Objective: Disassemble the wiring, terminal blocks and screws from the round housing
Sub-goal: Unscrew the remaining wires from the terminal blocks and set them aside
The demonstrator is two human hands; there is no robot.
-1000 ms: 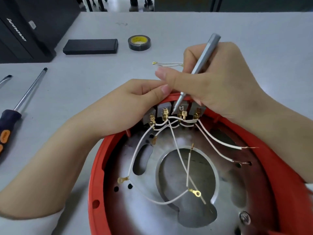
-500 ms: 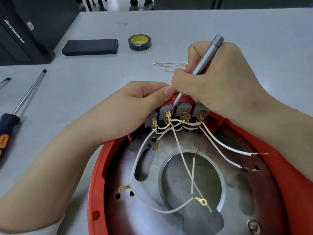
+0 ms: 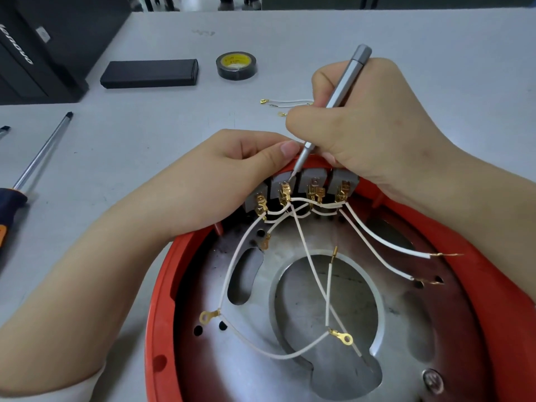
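The round red housing (image 3: pixel 162 314) is lying open side up on the grey desk (image 3: pixel 290 39), nearest the viewer, with its metal base plate (image 3: pixel 261 369) exposed. Four grey terminal blocks (image 3: pixel 313 181) are sitting in a row against the far rim, each carrying brass spade connectors. White wires (image 3: pixel 307 256) are running from these connectors across the plate; two are ending in brass ring lugs (image 3: pixel 346 339), and two on the right are ending in bare strands.

The right hand (image 3: pixel 377 134) is grasping a slim grey precision screwdriver (image 3: pixel 336 100) in curled fingers, its tip touching the top of the second block from the left. The left hand (image 3: pixel 220 181) is gripping the far rim just beside the leftmost block, fingers curled, the thumb lying next to the screwdriver shaft.

Beyond the hands, a few detached white wires with brass ends (image 3: pixel 285 103) are lying on the desk. Further back, a roll of black electrical tape (image 3: pixel 236 66) and a flat black box (image 3: pixel 149 73) are resting side by side. A larger screwdriver with a dark handle (image 3: pixel 37 158) is lying at the left edge. A screw (image 3: pixel 432 384) is sitting in the plate at lower right.
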